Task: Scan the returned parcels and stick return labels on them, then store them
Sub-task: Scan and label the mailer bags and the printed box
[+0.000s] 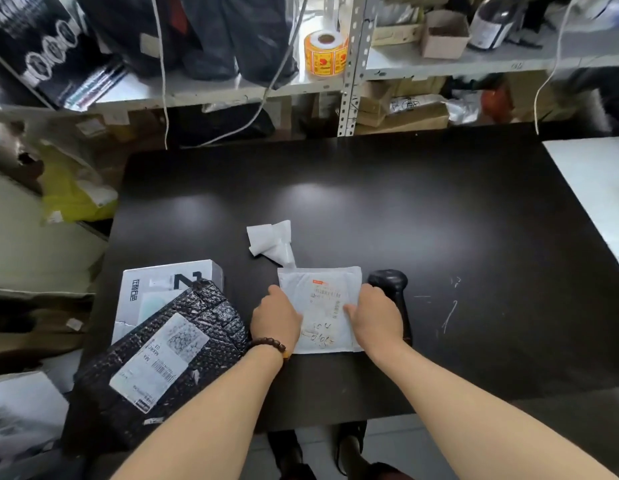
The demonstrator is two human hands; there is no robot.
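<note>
- left hand [275,318] and right hand [375,320] are gripping the parcel's [322,327] side edges, fingers [277,294] curled.
- scanner [387,280] is lying just right of the right hand, nearer it.

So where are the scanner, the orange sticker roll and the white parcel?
scanner [387,281], head view, its dark head
orange sticker roll [326,54], head view, printed side
white parcel [320,306], head view, its shipping label

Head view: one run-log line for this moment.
left hand: holds white parcel at left edge | right hand: holds its right edge | white parcel: flat on table, label up | scanner: behind right hand
</note>
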